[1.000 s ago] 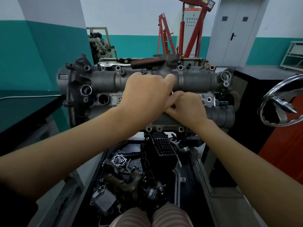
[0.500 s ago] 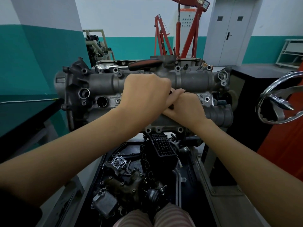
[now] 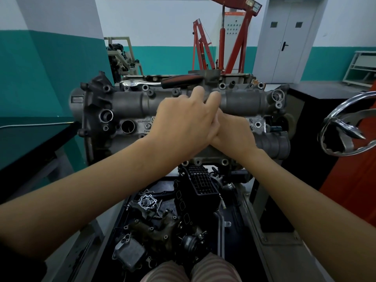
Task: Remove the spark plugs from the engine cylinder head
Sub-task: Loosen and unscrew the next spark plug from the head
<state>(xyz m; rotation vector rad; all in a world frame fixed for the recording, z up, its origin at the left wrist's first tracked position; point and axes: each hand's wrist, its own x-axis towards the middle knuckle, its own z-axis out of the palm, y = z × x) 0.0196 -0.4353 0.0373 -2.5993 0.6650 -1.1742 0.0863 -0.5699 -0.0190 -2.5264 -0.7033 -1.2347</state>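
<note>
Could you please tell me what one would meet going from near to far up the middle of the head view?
Parts tray → cylinder head → ratchet → red engine crane.
</note>
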